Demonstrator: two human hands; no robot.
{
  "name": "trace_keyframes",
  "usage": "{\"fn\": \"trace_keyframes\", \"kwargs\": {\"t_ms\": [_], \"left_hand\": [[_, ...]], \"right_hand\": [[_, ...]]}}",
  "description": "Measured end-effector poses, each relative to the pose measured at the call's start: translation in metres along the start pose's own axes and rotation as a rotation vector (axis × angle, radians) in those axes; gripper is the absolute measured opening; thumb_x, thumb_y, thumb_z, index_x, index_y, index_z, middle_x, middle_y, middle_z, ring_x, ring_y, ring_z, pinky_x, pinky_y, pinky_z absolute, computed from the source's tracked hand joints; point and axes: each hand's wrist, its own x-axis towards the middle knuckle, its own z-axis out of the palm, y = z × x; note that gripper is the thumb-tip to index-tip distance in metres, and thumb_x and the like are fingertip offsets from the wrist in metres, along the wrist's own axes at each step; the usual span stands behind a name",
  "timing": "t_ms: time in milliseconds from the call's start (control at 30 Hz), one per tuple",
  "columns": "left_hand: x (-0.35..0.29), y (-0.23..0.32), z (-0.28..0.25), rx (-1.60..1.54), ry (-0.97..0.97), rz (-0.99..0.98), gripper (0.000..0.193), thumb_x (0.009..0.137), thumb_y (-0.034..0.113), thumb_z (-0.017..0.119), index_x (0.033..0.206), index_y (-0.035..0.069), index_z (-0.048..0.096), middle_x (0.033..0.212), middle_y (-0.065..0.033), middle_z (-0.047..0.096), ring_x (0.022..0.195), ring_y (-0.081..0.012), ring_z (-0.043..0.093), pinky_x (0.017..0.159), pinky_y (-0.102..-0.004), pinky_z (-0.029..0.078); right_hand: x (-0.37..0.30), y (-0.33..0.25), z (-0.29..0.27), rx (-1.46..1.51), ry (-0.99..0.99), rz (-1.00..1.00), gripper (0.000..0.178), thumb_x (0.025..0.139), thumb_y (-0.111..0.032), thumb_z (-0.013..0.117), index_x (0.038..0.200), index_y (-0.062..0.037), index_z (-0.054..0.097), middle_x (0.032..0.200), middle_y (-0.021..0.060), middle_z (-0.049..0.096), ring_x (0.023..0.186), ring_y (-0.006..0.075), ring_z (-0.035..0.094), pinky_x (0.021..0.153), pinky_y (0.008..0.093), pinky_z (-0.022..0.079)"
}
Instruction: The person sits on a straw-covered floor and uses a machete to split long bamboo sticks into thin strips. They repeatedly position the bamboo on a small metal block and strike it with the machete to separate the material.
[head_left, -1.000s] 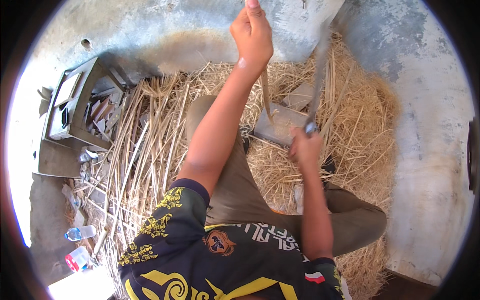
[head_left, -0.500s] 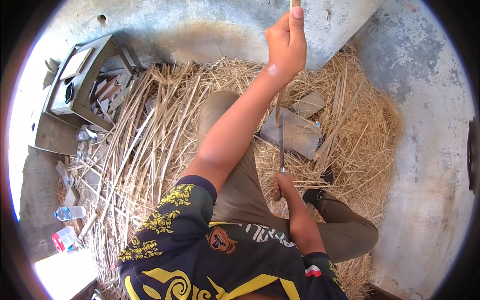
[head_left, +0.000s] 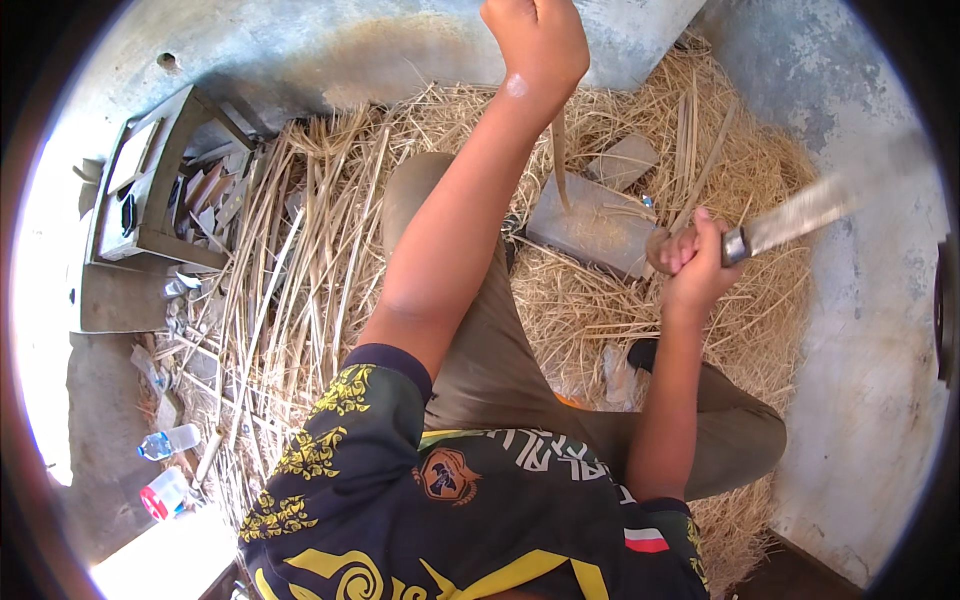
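Note:
My left hand is closed in a fist at the top of the view, partly cut off by its edge. It grips a long tan bamboo strip, which stands upright with its lower end on a grey block. Out to the right, my right hand is wrapped round the wooden handle of a machete. The blade points up and right, apart from the strip and smeared by motion. Both forearms are bare below the short sleeves.
Straw-like shavings cover the floor around my folded legs. Long split strips lie to the left, by a wooden cabinet of scraps. A water bottle and a red-marked plastic container lie lower left. A grey wall stands close at right.
My right hand has swung the machete from beside the strip up and out to the right. My left hand sits a little higher and further left in the view, still gripping the strip.

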Motion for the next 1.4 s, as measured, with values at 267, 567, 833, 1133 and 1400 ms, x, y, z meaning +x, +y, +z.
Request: {"fn": "trace_keyframes", "kwargs": {"t_ms": [267, 567, 833, 1133, 1400], "left_hand": [[0.001, 0.002, 0.003, -0.006, 0.047, 0.015, 0.053, 0.109, 0.042, 0.043, 0.077, 0.001, 0.054, 0.060, 0.0013, 0.043, 0.057, -0.0088, 0.040, 0.050, -0.0305, 0.033], [-0.002, -0.002, 0.014, 0.100, 0.087, 0.121, 0.051, 0.108, 0.040, 0.045, 0.083, -0.003, 0.057, 0.060, -0.0041, 0.044, 0.058, -0.0137, 0.041, 0.053, -0.0356, 0.036], [-0.009, 0.008, 0.025, 0.114, -0.013, 0.015, 0.052, 0.109, 0.040, 0.043, 0.081, -0.002, 0.055, 0.060, -0.0041, 0.043, 0.058, -0.0134, 0.041, 0.052, -0.0364, 0.035], [0.003, -0.003, 0.010, 0.114, 0.059, 0.026, 0.053, 0.109, 0.043, 0.042, 0.083, -0.002, 0.056, 0.063, -0.0037, 0.045, 0.061, -0.0119, 0.042, 0.054, -0.0331, 0.037], [0.001, -0.005, 0.003, 0.089, 0.047, 0.063, 0.055, 0.109, 0.044, 0.039, 0.078, 0.001, 0.053, 0.062, 0.0006, 0.044, 0.059, -0.0088, 0.041, 0.051, -0.0305, 0.035]], "right_hand": [[-0.082, 0.201, -0.107, -1.110, -0.184, 0.508, 0.026, 0.077, -0.020, 0.069, 0.081, 0.0058, 0.067, 0.061, 0.0117, 0.061, 0.056, 0.0243, 0.058, 0.057, 0.0405, 0.046], [-0.003, -0.030, -0.016, -0.482, -0.050, 0.156, 0.019, 0.088, -0.014, 0.070, 0.077, -0.0026, 0.062, 0.056, 0.0049, 0.055, 0.047, 0.0127, 0.052, 0.043, 0.0298, 0.038], [-0.057, 0.194, -0.074, -1.135, -0.162, 0.310, 0.029, 0.085, -0.023, 0.069, 0.087, 0.0056, 0.067, 0.071, 0.0200, 0.067, 0.063, 0.0337, 0.064, 0.062, 0.0428, 0.052], [-0.049, 0.185, -0.102, -0.871, -0.057, 0.524, 0.022, 0.076, -0.017, 0.072, 0.074, 0.0032, 0.064, 0.061, 0.0118, 0.062, 0.049, 0.0239, 0.058, 0.052, 0.0394, 0.047], [-0.031, 0.075, -0.011, -0.121, -0.012, 0.090, 0.029, 0.095, -0.012, 0.066, 0.072, -0.0098, 0.048, 0.057, -0.0012, 0.051, 0.047, 0.0070, 0.048, 0.043, 0.0254, 0.034]]}}
